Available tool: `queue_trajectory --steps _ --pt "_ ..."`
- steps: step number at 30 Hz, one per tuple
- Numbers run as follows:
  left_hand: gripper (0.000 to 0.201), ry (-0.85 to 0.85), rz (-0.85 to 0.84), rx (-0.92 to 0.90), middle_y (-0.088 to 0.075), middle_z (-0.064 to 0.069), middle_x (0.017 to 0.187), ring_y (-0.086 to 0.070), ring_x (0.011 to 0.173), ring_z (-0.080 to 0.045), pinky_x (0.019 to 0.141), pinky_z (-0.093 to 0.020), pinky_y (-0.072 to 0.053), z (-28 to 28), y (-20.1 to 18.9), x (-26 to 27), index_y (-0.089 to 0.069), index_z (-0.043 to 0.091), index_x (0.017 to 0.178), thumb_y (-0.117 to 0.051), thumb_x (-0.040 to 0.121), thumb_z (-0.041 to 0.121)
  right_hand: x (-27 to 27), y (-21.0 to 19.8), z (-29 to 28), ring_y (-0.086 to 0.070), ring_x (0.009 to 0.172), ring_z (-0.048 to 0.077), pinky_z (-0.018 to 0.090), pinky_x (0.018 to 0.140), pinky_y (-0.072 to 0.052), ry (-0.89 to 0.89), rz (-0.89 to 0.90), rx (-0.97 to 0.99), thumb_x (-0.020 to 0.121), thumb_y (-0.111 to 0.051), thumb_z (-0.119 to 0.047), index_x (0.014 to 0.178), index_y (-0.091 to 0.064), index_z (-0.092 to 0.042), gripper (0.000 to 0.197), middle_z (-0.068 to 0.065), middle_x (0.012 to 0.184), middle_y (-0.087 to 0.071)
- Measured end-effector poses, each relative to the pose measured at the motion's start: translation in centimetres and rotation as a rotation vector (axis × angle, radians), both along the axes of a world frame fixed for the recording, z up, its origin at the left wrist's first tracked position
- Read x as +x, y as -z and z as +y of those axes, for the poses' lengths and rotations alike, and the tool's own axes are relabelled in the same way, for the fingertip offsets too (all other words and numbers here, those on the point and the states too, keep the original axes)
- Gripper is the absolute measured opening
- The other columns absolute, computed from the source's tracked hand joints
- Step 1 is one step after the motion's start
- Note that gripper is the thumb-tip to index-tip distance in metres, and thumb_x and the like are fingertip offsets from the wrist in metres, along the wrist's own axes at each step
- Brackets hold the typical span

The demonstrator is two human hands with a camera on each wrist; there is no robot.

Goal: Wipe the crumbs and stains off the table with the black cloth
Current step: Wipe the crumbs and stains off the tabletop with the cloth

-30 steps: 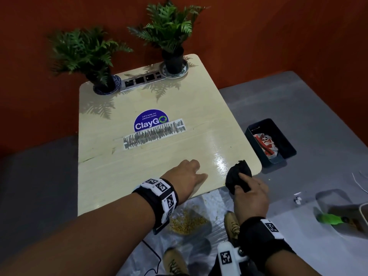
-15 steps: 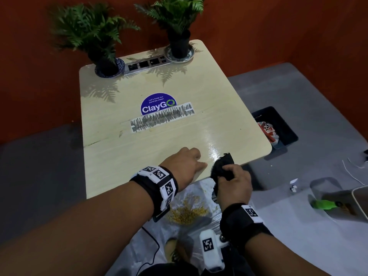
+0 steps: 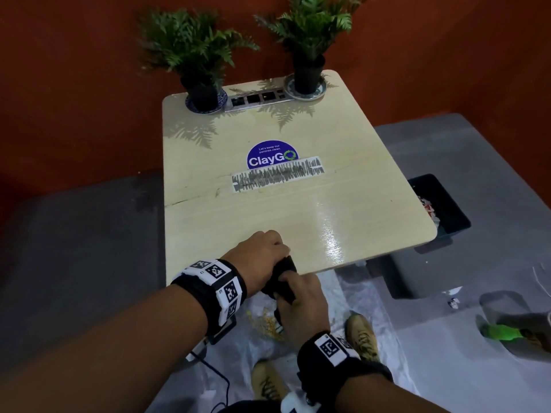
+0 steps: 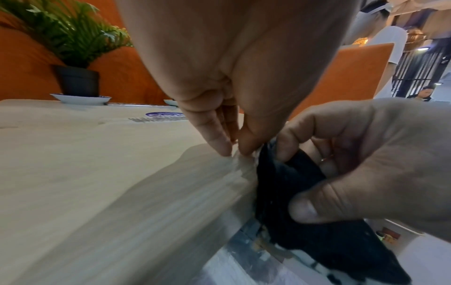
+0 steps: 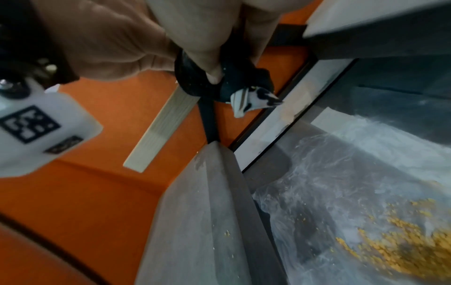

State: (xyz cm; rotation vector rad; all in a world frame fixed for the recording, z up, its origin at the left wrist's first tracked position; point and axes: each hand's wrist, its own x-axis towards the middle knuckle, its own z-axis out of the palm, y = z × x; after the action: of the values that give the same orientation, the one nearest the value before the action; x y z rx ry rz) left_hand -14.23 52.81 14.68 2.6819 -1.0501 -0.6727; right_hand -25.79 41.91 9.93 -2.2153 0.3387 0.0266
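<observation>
Right hand (image 3: pixel 301 305) grips the black cloth (image 3: pixel 283 278) at the counter's (image 3: pixel 268 210) near edge; left hand (image 3: pixel 256 257) pinches its corner; it should be refolded flat before wiping resumes.

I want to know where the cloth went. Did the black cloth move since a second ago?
Yes. The black cloth slid left along the table's near edge, from near the right corner to beside the left hand, gripped by the right hand.

The head view looks down from above onto the pale wooden table (image 3: pixel 268 210), its near edge low in frame. The left wrist view sits close, just above that tabletop (image 4: pixel 97 173), facing the far orange wall. The right wrist view looks from below the table edge toward the floor. All three share the crumpled black cloth (image 3: pixel 281 280) (image 4: pixel 292 192) (image 5: pixel 195 81).
</observation>
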Motion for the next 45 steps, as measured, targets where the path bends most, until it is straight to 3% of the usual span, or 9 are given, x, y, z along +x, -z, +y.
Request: queue_trajectory --steps 9,13,15,21,27,33,37,41,45 --pt "0.044 -0.045 0.051 -0.03 -0.049 -0.006 0.129 -0.048 0.113 -0.027 0.091 -0.04 -0.046 1.7 -0.7 -0.2 -0.048 0.021 0.137 -0.043 0.094 0.013 0.3 0.0 -0.8 -0.066 0.089 0.029 0.028 0.072 -0.051 -0.655 0.035 -0.217 0.08 -0.064 -0.015 0.104 -0.073 -0.026 0.028 0.002 0.108 -0.065" --pt "0.042 -0.034 0.027 -0.006 -0.051 -0.007 0.125 -0.047 0.11 -0.028 0.086 -0.041 -0.047 1.2 -0.8 -0.2 -0.05 0.02 0.134 -0.041 0.093 0.013 1.0 0.0 -2.6 -0.067 0.08 0.019 0.019 0.069 -0.052 -0.657 -0.006 -0.177 0.073 -0.069 -0.002 0.089 -0.077 -0.017 0.024 0.003 0.091 -0.069" --pt "0.039 -0.023 0.011 -0.015 -0.051 -0.006 0.12 -0.047 0.107 -0.028 0.082 -0.042 -0.048 1.1 -0.8 -0.3 -0.054 0.019 0.129 -0.045 0.091 0.014 1.1 0.0 -2.9 -0.065 0.083 0.022 0.028 0.073 -0.055 -0.686 -0.007 -0.209 0.074 -0.063 -0.001 0.087 -0.076 -0.015 0.023 0.003 0.089 -0.067" --pt "0.019 -0.049 -0.011 -0.031 -0.048 -0.001 0.105 -0.043 0.094 -0.023 0.075 -0.042 -0.048 0.9 -0.8 -0.2 -0.06 0.025 0.104 -0.048 0.088 0.022 0.9 -2.8 -4.2 -0.058 0.09 0.022 0.034 0.068 -0.053 -0.645 -0.168 -0.22 0.085 -0.06 -0.013 0.105 -0.069 -0.024 0.024 0.002 0.102 -0.06" --pt "0.032 -0.132 0.082 -0.047 -0.055 -0.003 0.111 -0.055 0.101 -0.026 0.087 -0.043 -0.048 0.5 -1.8 1.0 -0.059 0.024 0.121 -0.057 0.089 0.028 4.4 -5.8 -5.9 -0.054 0.085 0.025 0.034 0.068 -0.047 -0.548 -0.3 -0.372 0.077 -0.063 -0.009 0.103 -0.064 -0.017 0.028 0.004 0.101 -0.061" --pt "0.037 -0.172 0.064 -0.009 -0.053 -0.005 0.111 -0.053 0.103 -0.027 0.085 -0.04 -0.047 0.8 -1.8 0.6 -0.056 0.02 0.123 -0.044 0.089 0.014 5.2 -4.2 -7.6 -0.057 0.087 0.029 0.042 0.069 -0.051 -0.852 -0.152 -0.431 0.066 -0.058 -0.001 0.086 -0.069 -0.012 0.026 0.006 0.094 -0.065" --pt "0.023 -0.126 0.052 0.066 -0.053 -0.005 0.102 -0.056 0.087 -0.027 0.069 -0.037 -0.05 -0.2 -1.4 0.5 -0.06 0.014 0.109 -0.053 0.087 0.015 3.9 -4.1 -9.2 -0.058 0.078 0.023 0.03 0.065 -0.049 -0.969 -0.167 -0.402 0.07 -0.049 -0.011 0.068 -0.068 -0.014 0.02 0.001 0.079 -0.066" --pt "0.016 -0.116 0.014 -0.03 -0.045 -0.004 0.06 -0.037 0.047 -0.018 0.046 -0.03 -0.033 -1.6 -2.0 0.4 -0.048 0.013 0.081 -0.062 0.085 0.022 2.8 -3.7 -10.7 -0.06 0.074 0.027 0.037 0.065 -0.054 -1.118 0.051 -0.457 0.071 -0.047 -0.008 0.068 -0.07 -0.012 0.023 0.005 0.077 -0.069" --pt "0.03 -0.151 0.047 -0.083 -0.056 0.0 0.11 -0.054 0.096 -0.021 0.083 -0.039 -0.049 -2.9 -1.5 0.6 -0.06 0.026 0.123 -0.042 0.1 0.031 2.6 -6.4 -12.5 -0.063 0.082 0.022 0.033 0.068 -0.054 -0.814 -0.008 -0.195 0.074 -0.043 -0.013 0.086 -0.071 -0.017 0.031 0.002 0.089 -0.07"
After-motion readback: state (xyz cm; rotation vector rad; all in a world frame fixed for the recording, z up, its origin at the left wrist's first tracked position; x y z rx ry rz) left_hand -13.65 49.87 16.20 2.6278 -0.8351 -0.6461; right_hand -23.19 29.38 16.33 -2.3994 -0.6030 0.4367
